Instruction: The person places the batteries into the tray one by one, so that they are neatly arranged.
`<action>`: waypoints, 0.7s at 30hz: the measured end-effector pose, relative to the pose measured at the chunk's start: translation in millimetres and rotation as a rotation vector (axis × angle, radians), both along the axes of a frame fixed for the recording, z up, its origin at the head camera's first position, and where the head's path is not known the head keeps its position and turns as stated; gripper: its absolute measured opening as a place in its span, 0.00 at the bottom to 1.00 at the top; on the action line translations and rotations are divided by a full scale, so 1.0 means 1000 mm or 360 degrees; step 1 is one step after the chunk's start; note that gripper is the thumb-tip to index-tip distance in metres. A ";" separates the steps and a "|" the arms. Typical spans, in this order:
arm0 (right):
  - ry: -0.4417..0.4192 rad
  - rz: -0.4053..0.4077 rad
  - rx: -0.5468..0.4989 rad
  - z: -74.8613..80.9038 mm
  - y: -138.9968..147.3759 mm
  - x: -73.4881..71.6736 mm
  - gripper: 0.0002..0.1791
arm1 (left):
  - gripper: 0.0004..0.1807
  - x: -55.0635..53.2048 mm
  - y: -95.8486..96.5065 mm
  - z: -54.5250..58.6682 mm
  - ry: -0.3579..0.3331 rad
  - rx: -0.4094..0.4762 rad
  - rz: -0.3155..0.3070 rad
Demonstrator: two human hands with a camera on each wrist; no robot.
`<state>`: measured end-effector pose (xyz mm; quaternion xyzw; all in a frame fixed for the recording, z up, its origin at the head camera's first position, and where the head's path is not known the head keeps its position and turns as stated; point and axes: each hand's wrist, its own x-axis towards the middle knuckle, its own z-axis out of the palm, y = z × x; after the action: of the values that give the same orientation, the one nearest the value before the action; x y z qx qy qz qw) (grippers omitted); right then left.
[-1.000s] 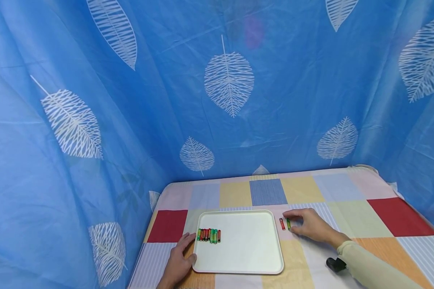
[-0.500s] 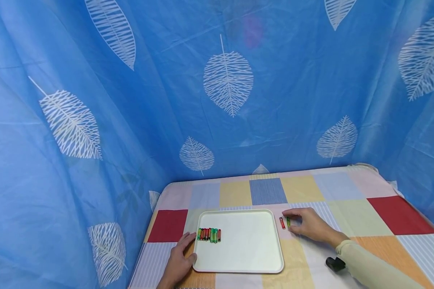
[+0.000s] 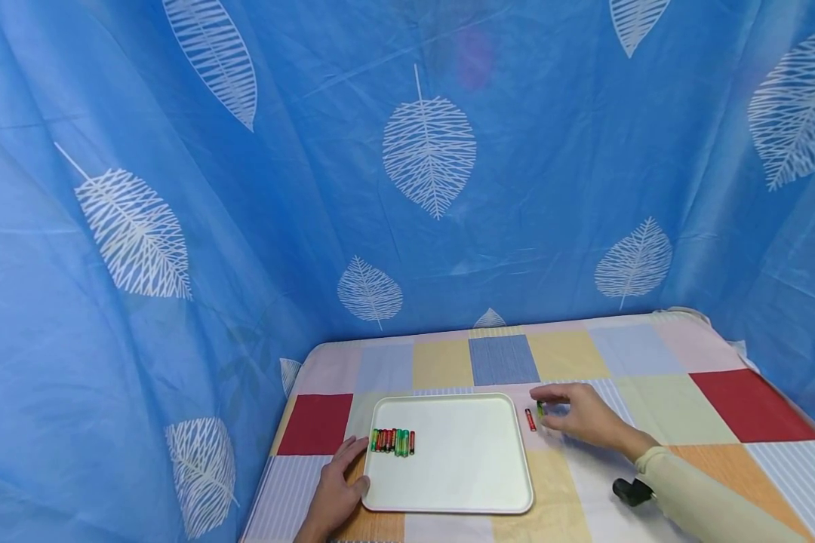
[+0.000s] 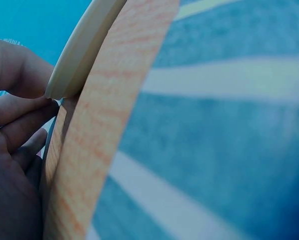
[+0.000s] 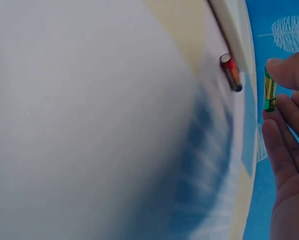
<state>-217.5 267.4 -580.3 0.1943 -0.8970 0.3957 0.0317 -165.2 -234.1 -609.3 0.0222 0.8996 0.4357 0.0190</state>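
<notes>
My right hand (image 3: pixel 577 411) pinches a green battery (image 5: pixel 270 90) between thumb and fingertips, to the right of the tray. The right wrist view shows the battery upright in the grip and raised off the cloth. Close by on the cloth lies a red battery (image 3: pixel 530 420), next to the tray's right edge. A white tray (image 3: pixel 462 483) holds a row of several red and green batteries (image 3: pixel 392 442) along its left side. At that left edge rests my left hand (image 3: pixel 337 486), its thumb (image 4: pixel 27 72) against the rim and its other fingers extended alongside.
A patchwork tablecloth (image 3: pixel 448 362) covers the table. A black object (image 3: pixel 632 492) shows beneath the right forearm. Blue curtains (image 3: pixel 299 188) with white leaf prints hang behind the table and along its sides.
My right hand has lifted slightly from the cloth, bringing the green battery up with it. The left hand, tray and red battery stay where they were.
</notes>
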 end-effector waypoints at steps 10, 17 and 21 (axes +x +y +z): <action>-0.0035 0.0137 -0.0069 0.014 -0.024 -0.002 0.26 | 0.37 0.001 0.000 0.002 0.0025 -0.0009 -0.0026; 0.0048 0.0283 -0.0047 0.015 -0.046 -0.005 0.23 | 0.37 0.000 -0.002 0.001 0.0016 0.0000 -0.0024; 0.0081 0.0333 -0.0046 0.016 -0.059 -0.006 0.23 | 0.37 -0.001 -0.002 0.000 -0.0004 0.0009 -0.0010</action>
<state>-223.0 208.0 -564.0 0.2966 -0.8649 0.4046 0.0156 -166.2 -236.3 -609.2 0.0245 0.8982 0.4383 0.0215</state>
